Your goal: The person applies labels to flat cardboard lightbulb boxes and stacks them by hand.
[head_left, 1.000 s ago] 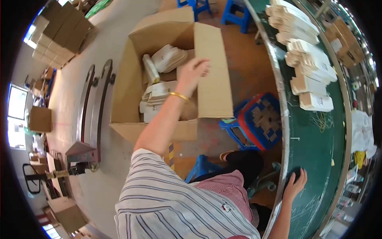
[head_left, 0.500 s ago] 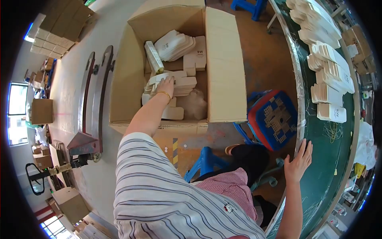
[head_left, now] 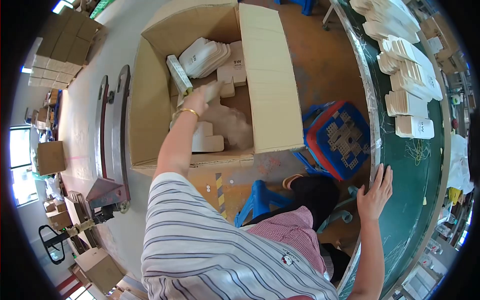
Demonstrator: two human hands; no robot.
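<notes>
My left hand, a gold bangle at its wrist, is inside the open cardboard box, closed on some flat white cartons; motion blurs them and the fingertips. Beyond it lie a fanned stack of flat white cartons, another stack marked 9W and a long narrow carton. Nearer are a clear plastic bag and more white cartons. My right hand rests on the edge of the green table, fingers spread, holding nothing.
Stacks of white cartons line the table's far part. Between box and table stands a blue and red stool; a blue stool is near my legs. A pallet jack is left of the box, with stacked brown boxes beyond.
My left hand has lifted a little, taking white cartons from the pile where it rested. That pile no longer shows beside the plastic bag. My right hand has stayed on the table edge.
</notes>
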